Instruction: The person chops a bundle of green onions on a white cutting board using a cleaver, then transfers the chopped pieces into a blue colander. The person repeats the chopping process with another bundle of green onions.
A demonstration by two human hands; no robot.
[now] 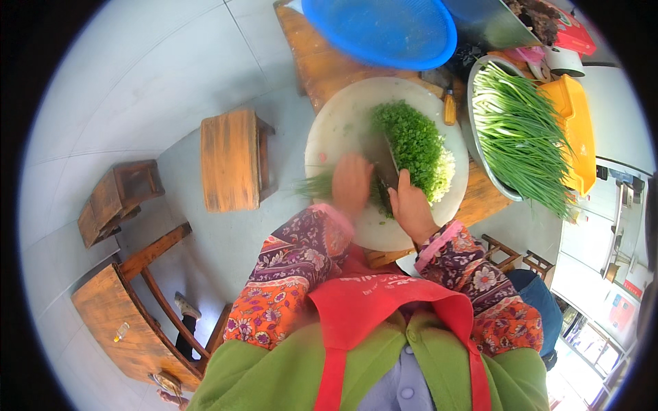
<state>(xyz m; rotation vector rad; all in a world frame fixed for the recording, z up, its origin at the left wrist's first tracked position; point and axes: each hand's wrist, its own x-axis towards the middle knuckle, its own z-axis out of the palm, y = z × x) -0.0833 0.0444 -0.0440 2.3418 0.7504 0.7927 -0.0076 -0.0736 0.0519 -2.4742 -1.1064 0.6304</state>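
On a round white chopping board (334, 118), my right hand (412, 209) grips a cleaver (383, 162), its broad dark blade pointing away from me. My left hand (352, 182), slightly blurred, presses down on a bunch of green onions (317, 186) just left of the blade; the green ends stick out past the board's left edge. A long heap of chopped green onions (411, 141) lies right of the blade, green at the far end and whitish near its lower right. A tool with a yellow handle (450, 109) rests by the board's right edge.
Right of the board, a metal basin (475, 128) holds whole green onions, beside a yellow plastic basket (581, 133). A blue plastic basket (380, 31) stands beyond the board on the wooden table (313, 67). A wooden stool (230, 162) is at left. People are partly visible lower left and right.
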